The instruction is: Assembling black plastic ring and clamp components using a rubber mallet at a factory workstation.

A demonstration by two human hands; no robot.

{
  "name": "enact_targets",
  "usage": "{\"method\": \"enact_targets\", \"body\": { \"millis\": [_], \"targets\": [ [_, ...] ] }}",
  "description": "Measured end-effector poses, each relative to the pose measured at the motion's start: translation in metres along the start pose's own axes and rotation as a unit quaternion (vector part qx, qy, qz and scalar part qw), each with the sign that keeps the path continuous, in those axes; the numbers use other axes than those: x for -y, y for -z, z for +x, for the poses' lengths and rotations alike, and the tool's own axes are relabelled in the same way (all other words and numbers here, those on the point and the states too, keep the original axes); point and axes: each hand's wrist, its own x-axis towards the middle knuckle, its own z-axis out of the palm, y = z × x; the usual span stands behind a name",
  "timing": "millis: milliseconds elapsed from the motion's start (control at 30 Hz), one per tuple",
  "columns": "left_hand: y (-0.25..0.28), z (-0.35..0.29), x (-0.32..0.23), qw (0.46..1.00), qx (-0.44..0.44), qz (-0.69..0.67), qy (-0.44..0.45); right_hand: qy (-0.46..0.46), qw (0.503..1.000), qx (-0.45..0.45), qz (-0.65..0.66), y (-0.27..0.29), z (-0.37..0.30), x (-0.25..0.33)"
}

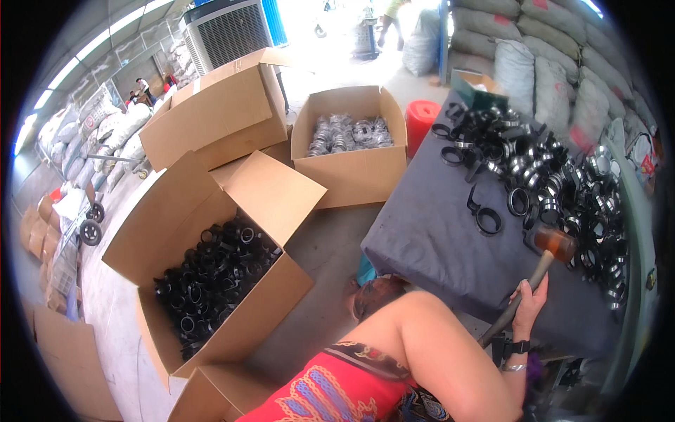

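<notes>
My left hand [530, 304] is closed around the wooden handle of a mallet [547, 257]. An amber-brown end and a dark end make up the mallet's head, which is up over the table's right part, beside a heap of black rings with silvery metal bands [534, 165]. A dark watch and a bracelet sit on that wrist. To the left of the mallet, a black ring with a projecting tab [486, 220] lies apart on the grey table cover [429, 218]. My right hand does not show in the picture.
Left of the table stand an open carton [281, 309] of black rings and a carton [351, 179] of silvery wrapped pieces. A larger carton [211, 119], an air cooler [232, 36] and a red drum [422, 119] are behind. Stacked sacks [548, 91] line the back right.
</notes>
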Motion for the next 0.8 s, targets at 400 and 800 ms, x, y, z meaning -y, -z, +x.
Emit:
{"method": "enact_targets", "body": {
  "millis": [400, 800],
  "targets": [
    [0.204, -0.141, 0.062, 0.884, -0.188, 0.329, 0.273, -0.004, 1.0, 0.007, -0.008, 0.004, 0.007, -0.006],
    [0.258, -0.182, 0.18, 0.616, 0.198, 0.564, 0.513, 0.015, 0.997, 0.043, 0.057, 0.001, 0.003, -0.004]
  ]
}}
